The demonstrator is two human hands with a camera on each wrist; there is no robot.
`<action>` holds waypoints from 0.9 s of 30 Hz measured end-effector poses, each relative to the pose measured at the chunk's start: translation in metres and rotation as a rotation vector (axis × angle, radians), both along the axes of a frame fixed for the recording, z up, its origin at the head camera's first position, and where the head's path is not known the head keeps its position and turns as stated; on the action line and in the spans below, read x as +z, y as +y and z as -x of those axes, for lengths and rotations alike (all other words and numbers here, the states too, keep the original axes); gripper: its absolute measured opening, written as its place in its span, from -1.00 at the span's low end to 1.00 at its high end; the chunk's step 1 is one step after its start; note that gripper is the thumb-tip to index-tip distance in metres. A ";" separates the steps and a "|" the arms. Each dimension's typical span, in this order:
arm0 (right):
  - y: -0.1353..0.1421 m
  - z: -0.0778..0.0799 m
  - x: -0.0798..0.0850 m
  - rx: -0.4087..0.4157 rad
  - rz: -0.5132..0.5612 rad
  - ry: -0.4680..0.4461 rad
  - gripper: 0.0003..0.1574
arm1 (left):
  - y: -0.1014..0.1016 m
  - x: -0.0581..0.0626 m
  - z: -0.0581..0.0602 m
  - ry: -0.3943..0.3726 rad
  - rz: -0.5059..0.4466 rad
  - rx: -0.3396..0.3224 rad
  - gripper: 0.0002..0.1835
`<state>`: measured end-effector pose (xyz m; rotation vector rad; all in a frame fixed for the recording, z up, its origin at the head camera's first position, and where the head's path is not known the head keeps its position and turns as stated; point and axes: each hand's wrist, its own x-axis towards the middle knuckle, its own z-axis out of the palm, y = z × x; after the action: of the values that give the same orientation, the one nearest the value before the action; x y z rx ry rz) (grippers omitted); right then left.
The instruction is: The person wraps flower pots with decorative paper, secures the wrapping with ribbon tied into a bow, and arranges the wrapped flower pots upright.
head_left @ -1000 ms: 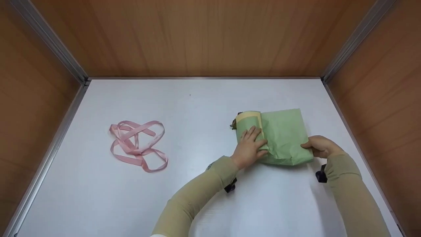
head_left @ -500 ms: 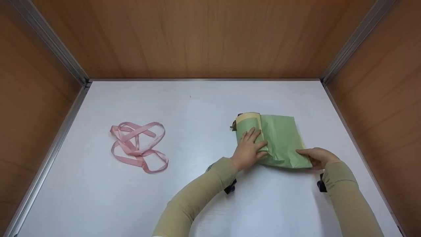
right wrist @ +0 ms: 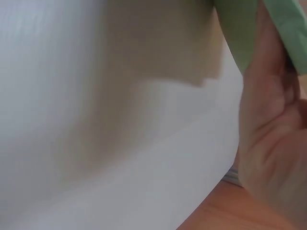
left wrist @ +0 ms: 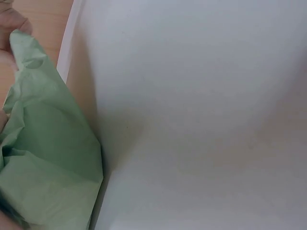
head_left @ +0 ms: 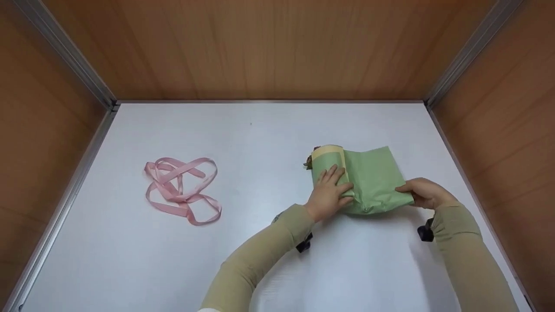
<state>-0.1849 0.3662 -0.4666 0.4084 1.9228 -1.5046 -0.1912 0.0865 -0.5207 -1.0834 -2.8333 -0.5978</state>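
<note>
The person wears long sleeves in a muted khaki: the left sleeve (head_left: 251, 268) creases at the elbow, and the right sleeve (head_left: 475, 268) runs smoother below its bunched cuff (head_left: 455, 221). A small dark-patterned patch (head_left: 277, 217) sits on the left sleeve's far edge, and a white edge (head_left: 209, 310) shows at its near end. A small black block (head_left: 304, 243) juts out by the left wrist, another black piece (head_left: 426, 232) by the right. The left hand (head_left: 327, 199) and right hand (head_left: 427, 193) are bare.

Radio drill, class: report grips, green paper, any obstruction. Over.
Left grip resting on green paper; right grip pinching its near right corner. Paper part-rolled. Pink ribbon off left, out of the way.
</note>
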 end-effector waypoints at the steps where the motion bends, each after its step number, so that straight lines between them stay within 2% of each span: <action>1: -0.003 0.001 0.005 0.010 0.008 0.015 -0.90 | 0.000 0.000 0.000 -0.002 0.001 0.001 -0.56; 8: -0.026 0.006 0.031 0.073 0.016 0.109 -0.86 | 0.001 0.001 0.002 -0.002 0.000 -0.003 -0.56; 14: -0.054 0.006 0.040 0.125 -0.025 0.234 -0.80 | 0.003 0.001 0.004 0.002 0.002 -0.006 -0.57; 18: -0.074 0.007 0.038 0.149 -0.059 0.315 -0.61 | 0.003 0.001 0.005 0.001 0.001 -0.004 -0.56; 21: -0.085 0.008 0.032 0.138 -0.050 0.336 -0.53 | 0.003 0.000 0.006 0.007 -0.003 -0.004 -0.57; 25: -0.088 0.008 0.017 0.068 0.045 0.328 -0.50 | 0.002 -0.001 0.005 0.012 -0.012 -0.008 -0.59; 27: -0.086 0.006 0.007 0.028 0.135 0.327 -0.62 | 0.002 -0.002 0.005 0.014 -0.018 -0.011 -0.61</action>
<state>-0.1907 0.2798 -0.4591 0.0772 2.0436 -1.7560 -0.1959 0.0885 -0.5225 -1.0974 -2.8061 -0.6122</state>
